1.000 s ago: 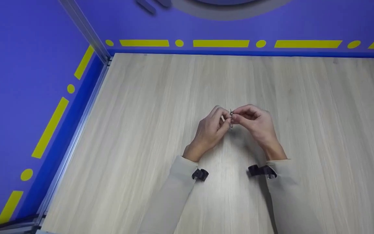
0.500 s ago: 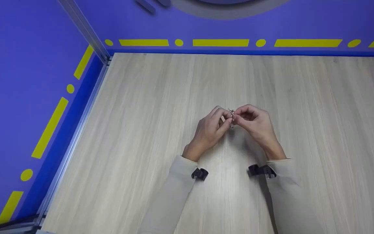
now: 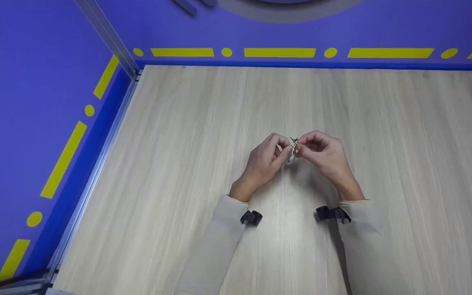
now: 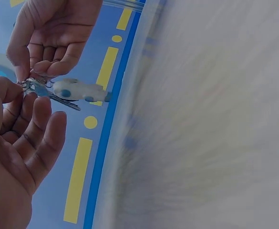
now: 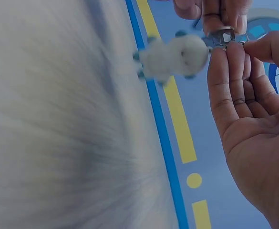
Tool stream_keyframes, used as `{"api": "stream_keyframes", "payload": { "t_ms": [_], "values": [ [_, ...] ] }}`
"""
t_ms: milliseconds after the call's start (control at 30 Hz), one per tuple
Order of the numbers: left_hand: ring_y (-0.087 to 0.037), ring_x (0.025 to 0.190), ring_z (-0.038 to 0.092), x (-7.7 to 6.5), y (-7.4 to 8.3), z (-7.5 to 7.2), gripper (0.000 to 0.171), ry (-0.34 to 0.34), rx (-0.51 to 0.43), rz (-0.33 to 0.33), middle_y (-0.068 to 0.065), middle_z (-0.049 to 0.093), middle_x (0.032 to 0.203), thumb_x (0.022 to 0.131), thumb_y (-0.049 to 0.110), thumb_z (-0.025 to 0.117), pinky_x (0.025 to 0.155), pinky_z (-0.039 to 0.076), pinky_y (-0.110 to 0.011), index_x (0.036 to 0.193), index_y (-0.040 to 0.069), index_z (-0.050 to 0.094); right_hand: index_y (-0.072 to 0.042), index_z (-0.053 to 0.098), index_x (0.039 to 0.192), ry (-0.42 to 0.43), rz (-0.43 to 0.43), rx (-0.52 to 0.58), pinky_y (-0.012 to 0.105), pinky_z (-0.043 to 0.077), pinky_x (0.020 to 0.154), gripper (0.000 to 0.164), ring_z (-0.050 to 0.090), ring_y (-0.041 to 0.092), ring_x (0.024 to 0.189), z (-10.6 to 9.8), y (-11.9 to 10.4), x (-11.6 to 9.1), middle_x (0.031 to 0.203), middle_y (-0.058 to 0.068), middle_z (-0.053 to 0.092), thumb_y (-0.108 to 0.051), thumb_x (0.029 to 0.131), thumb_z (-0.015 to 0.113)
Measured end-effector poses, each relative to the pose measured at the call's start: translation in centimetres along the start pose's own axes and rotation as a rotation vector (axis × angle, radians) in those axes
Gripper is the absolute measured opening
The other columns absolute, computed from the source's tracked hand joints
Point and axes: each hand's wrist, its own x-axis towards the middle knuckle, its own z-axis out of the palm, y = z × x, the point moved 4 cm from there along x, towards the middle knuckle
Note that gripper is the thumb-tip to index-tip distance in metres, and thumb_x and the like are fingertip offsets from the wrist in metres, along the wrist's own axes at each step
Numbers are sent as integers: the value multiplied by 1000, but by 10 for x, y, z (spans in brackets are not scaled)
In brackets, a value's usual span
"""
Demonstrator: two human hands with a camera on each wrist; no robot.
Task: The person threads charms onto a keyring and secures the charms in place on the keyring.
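Note:
Both hands meet over the middle of the table in the head view, fingertips close together on a keychain. My left hand pinches its metal hardware between thumb and fingers. From the other side, my right hand pinches the same metal part. A small white figurine with blue-green patches dangles from it in the left wrist view, beside a slim dark strip. In the right wrist view the figurine is blurred, and a metal clasp shows between the fingertips. Fingers partly hide the hardware.
A wood-grain table lies beneath the hands. Blue panels with yellow dashes and dots stand along its back and left sides, joined by a metal corner post. Dark bands circle both sleeves.
The keychain's metal part has turned between the fingertips, and its white figurine shows more below them. The right fingertips have shifted slightly right; the left hand has hardly moved.

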Motion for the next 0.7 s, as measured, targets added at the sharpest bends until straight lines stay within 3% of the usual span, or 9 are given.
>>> {"api": "stream_keyframes", "payload": {
  "t_ms": [233, 533, 600, 700],
  "values": [
    [-15, 78, 64, 0, 3, 1, 7, -12, 24, -2, -7, 66, 101, 106, 10, 62, 70, 50, -23, 103, 4, 60, 9, 70, 95, -24, 1, -146, 20, 56, 72, 4, 68, 13, 79, 4, -3, 0, 92, 17, 71, 11, 92, 71],
    [-13, 75, 60, 1, 0, 2, 10, -31, -63, -94, -7, 67, 96, 106, 13, 65, 69, 46, -23, 103, 3, 64, 6, 71, 96, -60, -44, -252, 22, 56, 77, 7, 68, 16, 82, 5, -6, -1, 93, 17, 71, 10, 90, 72],
    [-14, 76, 61, 2, -1, 2, 12, -18, -118, -87, -7, 68, 98, 107, 14, 65, 70, 47, -23, 105, 2, 65, 7, 70, 96, -39, -29, -197, 23, 57, 77, 6, 69, 16, 81, 4, -4, 0, 92, 17, 71, 9, 91, 73],
    [-16, 77, 63, 1, 0, 3, 14, -1, -219, -45, -10, 69, 103, 106, 12, 66, 70, 50, -23, 109, -1, 65, 10, 69, 95, 4, 32, -21, 27, 60, 77, 3, 70, 16, 78, 1, 1, 0, 90, 17, 71, 10, 92, 71]
  ]
}}
